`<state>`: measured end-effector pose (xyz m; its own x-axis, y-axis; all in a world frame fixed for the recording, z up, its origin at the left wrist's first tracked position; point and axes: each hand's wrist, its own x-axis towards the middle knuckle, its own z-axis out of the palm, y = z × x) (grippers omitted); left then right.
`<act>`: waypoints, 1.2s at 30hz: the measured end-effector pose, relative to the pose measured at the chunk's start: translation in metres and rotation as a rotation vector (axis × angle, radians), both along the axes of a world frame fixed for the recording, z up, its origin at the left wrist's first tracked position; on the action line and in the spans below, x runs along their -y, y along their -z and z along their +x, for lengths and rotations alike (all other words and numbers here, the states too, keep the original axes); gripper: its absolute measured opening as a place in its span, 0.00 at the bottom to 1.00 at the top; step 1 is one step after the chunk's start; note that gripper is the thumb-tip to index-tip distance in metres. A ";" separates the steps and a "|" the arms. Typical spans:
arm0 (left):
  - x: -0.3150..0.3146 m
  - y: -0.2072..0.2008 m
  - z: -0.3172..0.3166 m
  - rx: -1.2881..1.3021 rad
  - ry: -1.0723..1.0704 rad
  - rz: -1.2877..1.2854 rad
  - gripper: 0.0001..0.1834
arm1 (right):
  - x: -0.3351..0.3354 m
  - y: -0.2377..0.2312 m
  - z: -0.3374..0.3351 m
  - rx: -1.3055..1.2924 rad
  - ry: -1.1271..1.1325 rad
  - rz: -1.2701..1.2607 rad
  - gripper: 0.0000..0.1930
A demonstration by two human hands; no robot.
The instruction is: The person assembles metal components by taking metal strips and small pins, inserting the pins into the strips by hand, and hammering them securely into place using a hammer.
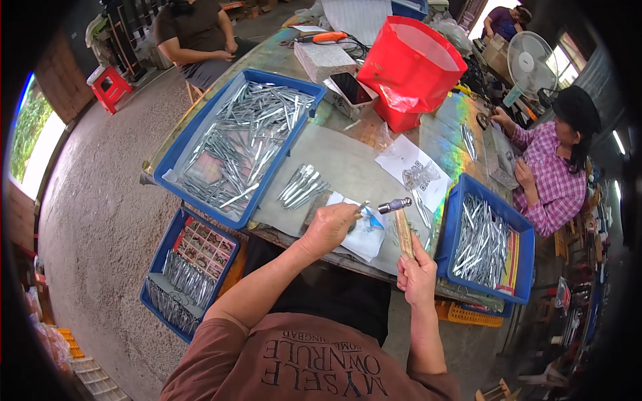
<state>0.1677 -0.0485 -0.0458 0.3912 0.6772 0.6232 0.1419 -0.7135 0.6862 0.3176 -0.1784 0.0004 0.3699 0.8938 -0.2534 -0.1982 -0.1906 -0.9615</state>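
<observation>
- Two hands worked at the near edge of the tabletop (348, 167), side by side.
- Left hand (330, 226) was curled shut, pinching a small metal piece (362, 206) between its fingertips, held over a white plastic bag (366, 234).
- Right hand (416, 271) was clenched around the wooden handle of a hammer (399, 217), whose metal head sat just beside the pinched piece.
- A small heap of loose metal parts (302, 185) lay on the tabletop left of the hands.
- A large blue tray (175, 157) full of metal parts stood farther left; a second blue tray (457, 227) stood to the right.
- A third blue crate (158, 264) sat on the floor below.
- A red bag (409, 70) stood at the far side.
- A person in a checked shirt (552, 177) sat at the right.
</observation>
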 end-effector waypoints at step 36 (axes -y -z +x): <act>-0.041 0.000 -0.047 0.389 -0.071 -0.793 0.09 | -0.050 0.021 0.011 -0.142 -0.190 -0.120 0.26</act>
